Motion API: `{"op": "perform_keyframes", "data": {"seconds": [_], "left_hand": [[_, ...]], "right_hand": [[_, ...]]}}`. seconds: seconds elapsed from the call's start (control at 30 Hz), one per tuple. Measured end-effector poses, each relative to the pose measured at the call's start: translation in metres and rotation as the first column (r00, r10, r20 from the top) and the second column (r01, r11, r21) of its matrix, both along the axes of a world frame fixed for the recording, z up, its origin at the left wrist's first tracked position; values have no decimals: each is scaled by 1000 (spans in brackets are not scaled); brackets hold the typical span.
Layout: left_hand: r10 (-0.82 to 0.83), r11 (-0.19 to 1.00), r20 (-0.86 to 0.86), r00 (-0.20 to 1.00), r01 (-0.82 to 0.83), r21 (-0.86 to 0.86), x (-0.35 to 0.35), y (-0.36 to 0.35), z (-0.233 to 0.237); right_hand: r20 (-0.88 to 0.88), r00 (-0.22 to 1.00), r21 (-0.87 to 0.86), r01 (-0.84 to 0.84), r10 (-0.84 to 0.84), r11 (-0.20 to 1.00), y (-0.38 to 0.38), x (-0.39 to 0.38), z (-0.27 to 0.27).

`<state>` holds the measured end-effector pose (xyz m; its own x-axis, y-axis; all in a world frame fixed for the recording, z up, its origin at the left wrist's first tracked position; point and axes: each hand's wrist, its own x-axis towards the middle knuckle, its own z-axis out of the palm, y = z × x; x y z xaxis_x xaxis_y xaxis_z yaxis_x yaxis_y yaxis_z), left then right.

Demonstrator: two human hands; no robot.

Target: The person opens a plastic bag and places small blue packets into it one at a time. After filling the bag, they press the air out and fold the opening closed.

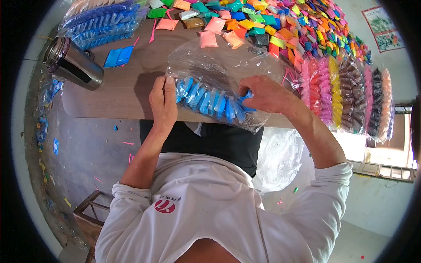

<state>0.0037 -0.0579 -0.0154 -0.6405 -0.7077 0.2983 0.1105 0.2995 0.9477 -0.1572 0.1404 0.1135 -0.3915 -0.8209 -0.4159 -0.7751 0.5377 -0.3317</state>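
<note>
Currently: clear plastic bag point(219, 65) holding a row of blue packets point(210, 101), centre frame at the table point(123, 87) edge; left hand point(163, 103) flat against one end, apparently bracing, right hand point(263, 94) pinching the other end, seemingly squaring the row.

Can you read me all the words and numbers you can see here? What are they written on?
On the white shirt: a red logo with a row of tiny letters above it, too small to read.
On the wall poster: some print, too blurred to read.
On the blue packets, the clear plastic bag and the steel flask: no words show.
So nothing here can be read for sure.
</note>
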Motion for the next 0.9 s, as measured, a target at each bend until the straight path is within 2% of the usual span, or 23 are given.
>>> {"op": "perform_keyframes", "data": {"seconds": [0.1,0.2,0.3,0.4,0.5,0.6,0.7,0.9], "left_hand": [[-1,1000,12,1000,1,1,0,0,1],[-2,1000,1,1000,2,-4,0,0,1],[-2,1000,-14,1000,2,-7,0,1,1],[0,1000,-3,1000,0,-5,0,0,0],[-1,1000,15,1000,1,-1,0,0,1],[-4,1000,6,1000,4,-3,0,1,1],[-4,1000,1,1000,4,-8,0,1,2],[-4,1000,15,1000,4,-6,1,0,0]], "right_hand": [[50,991,-1,-122,122,993,5,-3,-4],[272,960,6,-78,74,997,5,-5,5],[231,972,74,-71,52,995,2,-9,4],[100,994,89,-39,30,995,-1,-7,2],[110,992,-26,-67,69,997,5,-3,-3],[168,981,43,-106,98,993,4,-6,0],[169,981,37,-101,94,994,6,-8,1],[129,985,146,94,-113,985,-1,1,16]]}}
